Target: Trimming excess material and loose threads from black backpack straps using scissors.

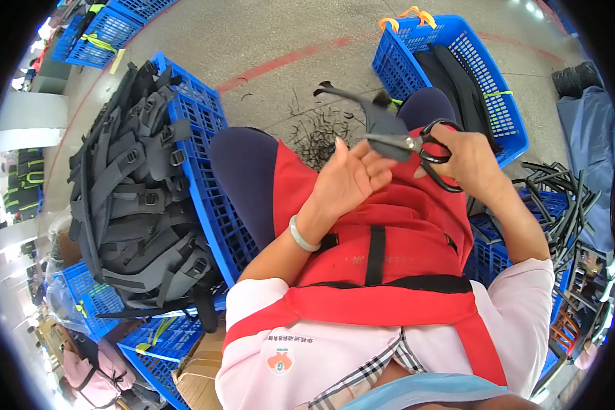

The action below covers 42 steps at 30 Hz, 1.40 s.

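Pale-blue mask cloth (424, 388) lies nearest, then my red apron (345, 263). My right hand (475, 158) clamps black-handled metal scissors (415, 144); apart from it, my left hand (352, 176) spreads open beside a dark-grey fabric piece (383, 121) at the blades, contact unclear. One blue plastic crate (203, 140) edges my left knee (242, 160), a deep blue basket (504, 130) stands far right; between them, grey concrete floor (253, 42) carries curly black trimmings (314, 140) and a red line (287, 61).
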### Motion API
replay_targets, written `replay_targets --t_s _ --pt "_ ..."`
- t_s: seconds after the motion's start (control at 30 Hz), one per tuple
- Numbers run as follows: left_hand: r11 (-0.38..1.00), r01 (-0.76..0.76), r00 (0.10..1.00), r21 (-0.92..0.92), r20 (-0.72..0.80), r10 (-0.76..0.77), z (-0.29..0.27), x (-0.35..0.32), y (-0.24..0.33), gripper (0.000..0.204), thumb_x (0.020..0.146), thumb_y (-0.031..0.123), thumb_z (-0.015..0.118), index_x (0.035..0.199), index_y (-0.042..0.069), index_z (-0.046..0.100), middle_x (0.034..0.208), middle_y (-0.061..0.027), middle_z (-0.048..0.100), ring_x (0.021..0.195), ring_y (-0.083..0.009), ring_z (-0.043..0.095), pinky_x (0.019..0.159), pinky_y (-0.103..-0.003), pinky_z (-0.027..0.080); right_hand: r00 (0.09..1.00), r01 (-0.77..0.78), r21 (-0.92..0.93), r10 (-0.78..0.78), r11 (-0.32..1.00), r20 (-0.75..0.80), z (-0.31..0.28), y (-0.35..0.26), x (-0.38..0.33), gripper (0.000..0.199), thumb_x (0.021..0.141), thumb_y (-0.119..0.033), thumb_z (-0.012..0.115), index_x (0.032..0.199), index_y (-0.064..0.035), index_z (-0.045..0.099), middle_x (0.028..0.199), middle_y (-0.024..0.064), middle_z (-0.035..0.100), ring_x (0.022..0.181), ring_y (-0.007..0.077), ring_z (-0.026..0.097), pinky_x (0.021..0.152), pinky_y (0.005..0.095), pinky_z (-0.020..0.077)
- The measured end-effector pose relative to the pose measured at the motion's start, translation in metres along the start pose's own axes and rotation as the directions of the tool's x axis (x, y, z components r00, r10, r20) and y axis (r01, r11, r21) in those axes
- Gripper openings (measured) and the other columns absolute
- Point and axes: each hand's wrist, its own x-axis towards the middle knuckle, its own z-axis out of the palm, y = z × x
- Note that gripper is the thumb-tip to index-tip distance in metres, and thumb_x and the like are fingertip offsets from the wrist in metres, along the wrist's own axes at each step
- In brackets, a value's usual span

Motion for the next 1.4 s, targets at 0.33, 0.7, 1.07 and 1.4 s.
replay_targets --t_s 0.33,0.7,1.07,1.4 --pt "0.956 -0.275 0.919 -0.104 -0.319 0.23 0.018 0.023 0.003 0.024 0.09 0.02 0.065 0.11 0.01 0.058 0.111 -0.0061 0.06 0.097 -0.0197 0.06 0.083 -0.035 0.049 0.993 -0.028 0.278 0.059 0.96 -0.106 0.044 0.002 -0.005 0.048 0.068 -0.037 0.082 0.089 -0.0033 0.054 0.067 0.0179 0.053 0.065 0.0409 0.053 0.057 0.042 0.0423" --pt "0.935 -0.319 0.733 0.153 -0.586 0.346 -0.017 -0.001 0.036 0.015 0.089 0.007 0.06 0.104 0.01 0.058 0.086 -0.0017 0.059 0.077 -0.0163 0.057 0.069 -0.031 0.049 0.991 -0.057 0.397 0.1 0.916 -0.089 0.066 0.011 0.013 0.053 0.068 -0.034 0.083 0.099 -0.0014 0.055 0.079 0.0195 0.06 0.074 0.0381 0.06 0.064 0.0408 0.046" --pt "0.839 -0.174 0.462 0.516 -0.71 0.532 -0.109 0.065 0.134 0.028 0.087 0.01 0.06 0.115 0.007 0.057 0.092 -0.0023 0.061 0.081 -0.0155 0.059 0.069 -0.03 0.05 0.919 -0.368 0.924 0.189 0.101 0.346 0.135 0.043 0.153 0.062 0.087 -0.061 0.055 0.106 -0.0018 0.053 0.082 0.0036 0.059 0.058 0.0084 0.053 0.051 0.0217 0.0421" --pt "0.472 0.673 0.026 0.57 -0.655 0.755 -0.334 0.036 0.197 0.038 0.07 0.015 0.07 0.104 -0.001 0.067 0.101 -0.0186 0.067 0.093 -0.032 0.066 0.085 -0.037 0.05 0.734 -0.606 0.764 0.215 -0.221 0.644 0.178 0.047 0.172 0.058 0.09 -0.058 0.055 0.106 -0.0026 0.051 0.074 0.0016 0.056 0.056 0.0088 0.052 0.05 0.0244 0.0427"
